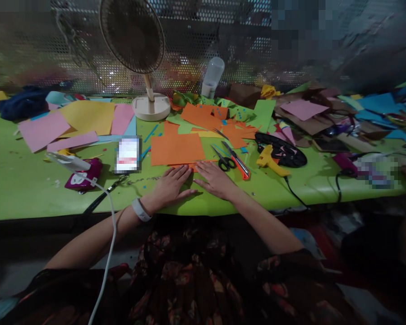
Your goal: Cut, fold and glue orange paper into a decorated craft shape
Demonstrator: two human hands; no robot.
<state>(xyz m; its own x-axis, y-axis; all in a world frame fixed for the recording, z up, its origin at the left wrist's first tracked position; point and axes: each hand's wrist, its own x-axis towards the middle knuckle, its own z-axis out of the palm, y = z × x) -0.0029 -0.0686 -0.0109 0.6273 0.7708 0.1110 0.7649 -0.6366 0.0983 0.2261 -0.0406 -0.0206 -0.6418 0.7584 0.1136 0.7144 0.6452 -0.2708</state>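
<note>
Plainly matte, bright orange sheet (177, 149), straight-edged; left hand (171, 186), right hand (217, 180) flat, fingers slightly spread.

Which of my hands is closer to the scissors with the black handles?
Your right. The right hand lies flat right beside the scissors, just to their left. The left hand is farther left, with the right hand between it and the scissors.
</note>
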